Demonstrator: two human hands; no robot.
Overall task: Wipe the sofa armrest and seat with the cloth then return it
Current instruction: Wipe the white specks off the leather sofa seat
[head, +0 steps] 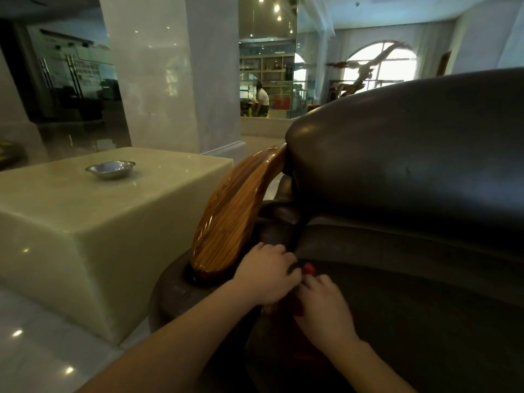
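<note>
A dark leather sofa fills the right half, with a rounded backrest [411,154] and a seat [425,302] below it. Its armrest [235,217] is glossy striped wood and curves down to a leather base. A red cloth [309,268] peeks out on the seat, mostly hidden between my hands. My left hand [266,275] rests just right of the armrest's lower end, fingers curled at the cloth. My right hand [326,307] lies on the seat beside it, fingers bent on the red cloth.
A pale stone block table [85,222] stands left of the sofa with a small metal bowl [110,168] on top. A marble column [170,72] rises behind it. A person [262,99] stands far off behind glass. Glossy tiled floor [34,350] lies at lower left.
</note>
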